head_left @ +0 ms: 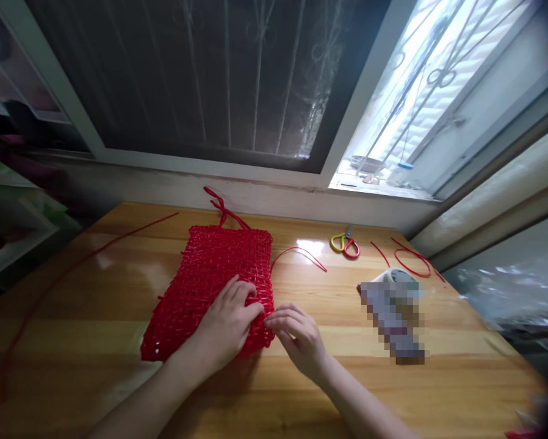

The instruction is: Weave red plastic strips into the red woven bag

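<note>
A red bag (214, 262) of woven plastic cord lies on the wooden table, with a red cord loop (223, 210) at its far end. My left hand (228, 317) rests over its near right part, its fingers bent and the thumb and forefinger closed on the weave. At the bag's right edge, the fingertips of my right hand (299, 332) are pressed together against the mesh. What exactly they pinch is too small to make out. A loose red cord (301, 249) runs from the bag's right side across the table.
Scissors (347, 242) with one yellow and one red handle lie at the back right. A roll of tape (402, 277) sits beside a blurred-out object (393, 323). Red cord pieces (411, 259) lie near the right edge, and a long red cord (91, 253) curves along the left of the table (237, 405).
</note>
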### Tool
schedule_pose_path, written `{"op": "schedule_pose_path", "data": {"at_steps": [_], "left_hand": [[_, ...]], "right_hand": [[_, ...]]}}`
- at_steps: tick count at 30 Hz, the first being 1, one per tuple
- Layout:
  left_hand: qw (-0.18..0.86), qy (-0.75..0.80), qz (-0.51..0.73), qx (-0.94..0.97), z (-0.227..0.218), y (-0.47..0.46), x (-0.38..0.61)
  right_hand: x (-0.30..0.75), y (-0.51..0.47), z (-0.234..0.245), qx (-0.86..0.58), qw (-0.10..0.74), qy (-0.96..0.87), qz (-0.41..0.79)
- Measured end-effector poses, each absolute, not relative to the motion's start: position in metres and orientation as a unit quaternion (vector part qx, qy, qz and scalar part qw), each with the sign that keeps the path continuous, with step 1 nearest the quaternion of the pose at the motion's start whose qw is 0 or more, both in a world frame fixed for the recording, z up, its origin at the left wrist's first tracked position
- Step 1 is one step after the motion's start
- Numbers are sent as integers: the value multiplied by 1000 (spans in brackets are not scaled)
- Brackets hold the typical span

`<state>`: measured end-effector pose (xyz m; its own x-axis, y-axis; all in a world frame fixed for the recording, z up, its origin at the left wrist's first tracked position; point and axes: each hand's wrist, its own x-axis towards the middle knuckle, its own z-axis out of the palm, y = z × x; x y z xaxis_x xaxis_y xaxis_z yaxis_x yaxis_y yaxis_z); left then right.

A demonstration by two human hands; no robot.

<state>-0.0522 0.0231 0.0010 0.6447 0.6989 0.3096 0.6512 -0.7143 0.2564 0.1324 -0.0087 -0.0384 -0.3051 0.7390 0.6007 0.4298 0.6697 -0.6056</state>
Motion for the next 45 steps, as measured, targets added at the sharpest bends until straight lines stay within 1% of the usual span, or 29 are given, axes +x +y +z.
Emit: {"op": "schedule_pose_path", "data": {"at_steps": [3,7,11,15,17,19,21,26,28,31,35,37,40,43,45], "left_hand": [[59,384,183,903,4,19,-48],[107,390,186,896,9,16,-49],[116,389,215,889,8,14,-53],[112,388,218,889,3,15,-53],[107,391,222,887,0,16,-53],[98,391,230,886,-2,16,-53],[91,389,234,886,-4,16,-52],[98,399,231,882,-3,14,-53],[101,396,228,884,-2,13,-54],[92,390,235,886,-4,12,-56],[70,393,245,884,-11,10,-59],[67,396,244,883,-13,9,-59],[71,392,244,884,-14,9,-58],[72,392,246,884,-14,9,-58],[72,394,244,883,-14,9,-57]], "right_hand": [[134,-9,-43,-407,434,-791,142],[138,-11,-43,-407,401,-811,128],[139,-13,-40,-394,406,-812,143],[137,-12,-43,-411,396,-816,95],[135,-12,-46,-422,408,-804,97],[132,-13,-49,-432,437,-775,147],[128,-14,-53,-445,460,-732,233],[122,-12,-64,-463,476,-591,458],[122,-9,-66,-473,487,-545,492],[126,-5,-63,-522,482,-532,462],[130,-8,-55,-575,424,-584,385],[130,-10,-51,-569,384,-603,408],[132,-13,-43,-540,322,-568,531],[138,-12,-36,-491,260,-481,678],[143,-10,-34,-432,249,-407,766]]}}
